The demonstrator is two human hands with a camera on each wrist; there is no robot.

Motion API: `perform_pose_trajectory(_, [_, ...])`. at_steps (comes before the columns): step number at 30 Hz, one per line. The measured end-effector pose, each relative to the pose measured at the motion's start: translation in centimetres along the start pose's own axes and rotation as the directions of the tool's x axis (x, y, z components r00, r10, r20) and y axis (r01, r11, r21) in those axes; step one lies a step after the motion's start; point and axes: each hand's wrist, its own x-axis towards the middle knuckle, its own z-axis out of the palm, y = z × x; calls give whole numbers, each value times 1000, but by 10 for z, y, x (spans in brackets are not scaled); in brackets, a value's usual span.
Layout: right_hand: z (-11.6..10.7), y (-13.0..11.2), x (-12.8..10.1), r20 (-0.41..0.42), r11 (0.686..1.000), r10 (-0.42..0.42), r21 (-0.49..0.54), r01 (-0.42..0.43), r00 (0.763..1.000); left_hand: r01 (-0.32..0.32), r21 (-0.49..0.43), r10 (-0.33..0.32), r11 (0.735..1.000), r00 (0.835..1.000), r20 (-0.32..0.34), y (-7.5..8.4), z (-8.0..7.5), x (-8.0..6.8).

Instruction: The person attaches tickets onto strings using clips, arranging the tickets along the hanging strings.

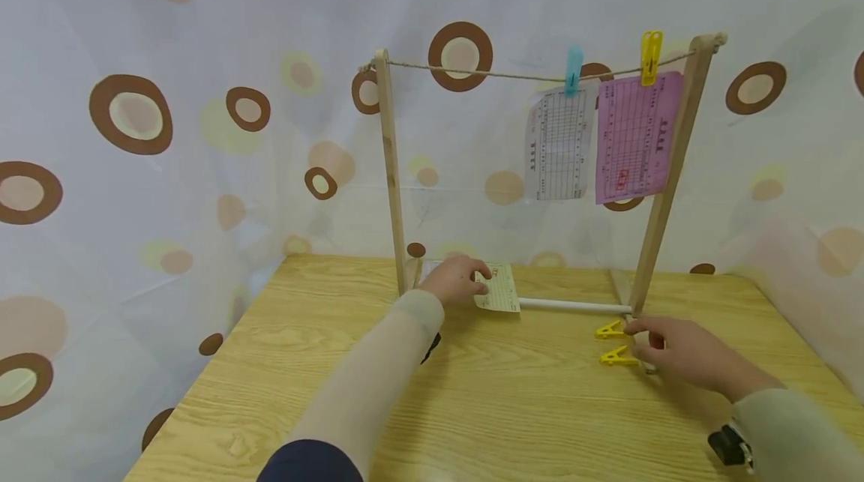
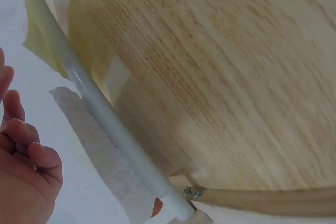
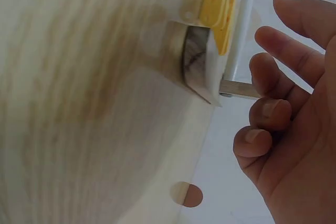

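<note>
My left hand (image 1: 455, 279) is over the lower white rod (image 1: 574, 306), beside a pale yellow form (image 1: 501, 288); its fingers are loosely bent and hold nothing. The left wrist view shows the yellow form (image 2: 44, 38) and a whitish form (image 2: 102, 150) by the rod, apart from the visible fingers. My right hand (image 1: 688, 351), also holding nothing, hovers beside two yellow clothespins (image 1: 610, 330) on the table. Its fingers are loosely curled in the right wrist view. A blue clothespin (image 1: 573, 71) clips a white form (image 1: 560, 145) to the string; a yellow clothespin (image 1: 651, 58) clips a pink form (image 1: 637, 137).
A wooden frame has a left post (image 1: 390, 160) and a right post (image 1: 673, 160), with a string (image 1: 486, 74) tied between their tops. It stands on the wood-grain table (image 1: 513, 407). A patterned curtain (image 1: 324, 2) hangs behind.
</note>
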Motion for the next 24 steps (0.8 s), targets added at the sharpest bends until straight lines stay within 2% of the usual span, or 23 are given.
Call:
perform_pose_trajectory(7, [8, 8, -2, 26, 999, -2, 50, 1, 1000, 69, -24, -69, 997, 998, -1, 2, 8, 8])
perform_pose_trajectory(13, [13, 11, -1, 48, 998, -8, 61, 6, 999, 164, -33, -164, 986, 986, -17, -5, 19, 13])
perform_pose_trajectory(24, [16, 11, 5, 91, 997, -50, 57, 45, 995, 230, 48, -225, 972, 970, -90, -12, 27, 15])
